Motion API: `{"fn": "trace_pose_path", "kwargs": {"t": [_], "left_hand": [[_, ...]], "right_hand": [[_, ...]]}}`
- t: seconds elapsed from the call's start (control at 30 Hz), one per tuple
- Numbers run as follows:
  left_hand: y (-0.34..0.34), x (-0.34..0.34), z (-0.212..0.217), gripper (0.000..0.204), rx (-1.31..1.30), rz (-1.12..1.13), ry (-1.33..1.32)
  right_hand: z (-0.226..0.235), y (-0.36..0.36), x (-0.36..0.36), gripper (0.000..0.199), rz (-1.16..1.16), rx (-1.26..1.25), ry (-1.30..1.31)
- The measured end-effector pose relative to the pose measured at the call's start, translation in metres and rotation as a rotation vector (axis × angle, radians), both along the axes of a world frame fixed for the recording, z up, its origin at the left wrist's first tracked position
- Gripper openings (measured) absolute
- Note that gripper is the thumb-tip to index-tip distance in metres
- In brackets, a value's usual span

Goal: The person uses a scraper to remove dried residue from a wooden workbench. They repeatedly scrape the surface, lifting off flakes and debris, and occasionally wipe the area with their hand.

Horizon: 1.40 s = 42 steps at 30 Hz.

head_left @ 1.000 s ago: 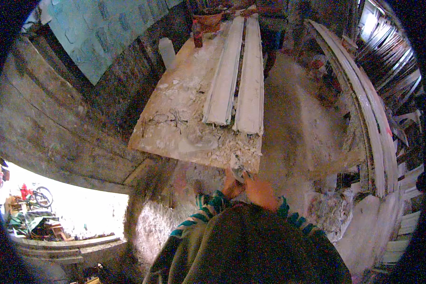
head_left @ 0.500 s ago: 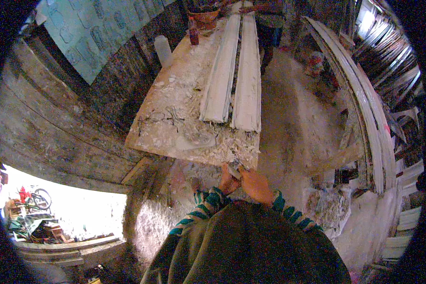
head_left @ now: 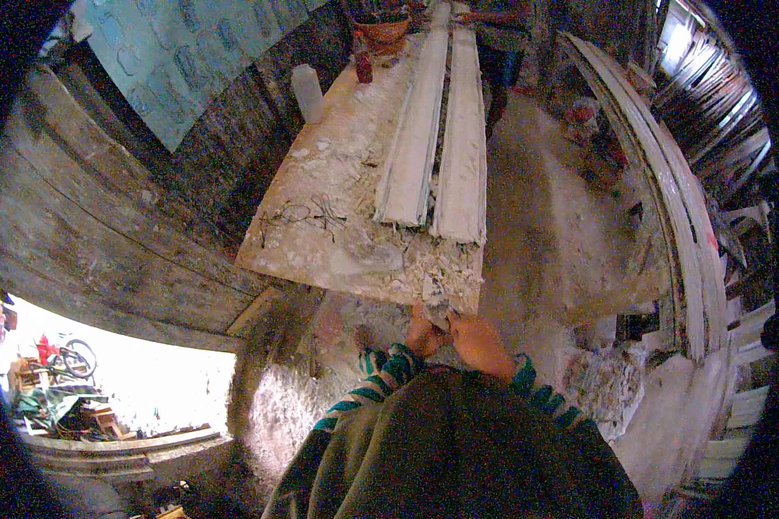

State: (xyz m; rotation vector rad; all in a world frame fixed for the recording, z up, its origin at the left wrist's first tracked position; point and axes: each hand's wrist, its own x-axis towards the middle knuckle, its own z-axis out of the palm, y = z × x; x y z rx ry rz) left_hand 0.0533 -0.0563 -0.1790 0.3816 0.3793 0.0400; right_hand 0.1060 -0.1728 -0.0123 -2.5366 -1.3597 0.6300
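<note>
Both hands meet at the near edge of the plaster-caked wooden table [head_left: 320, 251], the left hand [head_left: 420, 333] and right hand [head_left: 478, 342] closed together around a small grey metal tool [head_left: 437, 310], too blurred to name, its tip touching crumbled white plaster debris [head_left: 433, 277]. Two long white moulded plaster strips [head_left: 441, 130] lie side by side along the table. Farther off stand a translucent white plastic bottle [head_left: 307, 93], a small dark red can [head_left: 363, 66] and an orange bowl [head_left: 383, 30]. A pale blue patterned sheet [head_left: 169, 60] hangs on the plank wall.

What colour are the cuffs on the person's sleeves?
Teal-green and dark striped sleeve cuffs, on an olive top; seen in the head view.
</note>
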Motion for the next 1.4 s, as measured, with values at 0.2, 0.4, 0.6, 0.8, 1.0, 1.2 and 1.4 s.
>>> {"fn": "trace_pose_path", "kwargs": {"t": [0.2, 0.4, 0.6, 0.8, 1.0, 1.2, 1.4], "left_hand": [[0.001, -0.002, -0.005, 0.077, -0.109, -0.091, 0.109], [0.001, -0.001, -0.008, 0.078, -0.019, -0.025, 0.092], [-0.001, -0.004, -0.013, 0.078, -0.041, -0.048, 0.103], [-0.001, -0.001, -0.011, 0.077, -0.019, -0.041, 0.097], [-0.004, -0.002, -0.009, 0.077, -0.029, -0.044, 0.098], [-0.010, -0.002, -0.017, 0.077, -0.036, -0.040, 0.110], [-0.011, 0.002, -0.019, 0.077, -0.014, -0.011, 0.125]], "right_hand": [[0.003, 0.009, -0.004, 0.038, -0.057, 0.089, -0.160], [0.013, 0.009, -0.004, 0.044, -0.019, -0.047, -0.089], [0.017, -0.001, -0.011, 0.043, -0.114, -0.058, 0.037], [0.009, 0.003, -0.009, 0.042, -0.118, -0.036, -0.007], [0.008, 0.005, -0.005, 0.043, -0.135, 0.009, 0.007], [0.015, 0.003, -0.011, 0.042, -0.147, 0.011, 0.066], [0.009, 0.002, -0.007, 0.043, -0.065, -0.060, 0.104]]}}
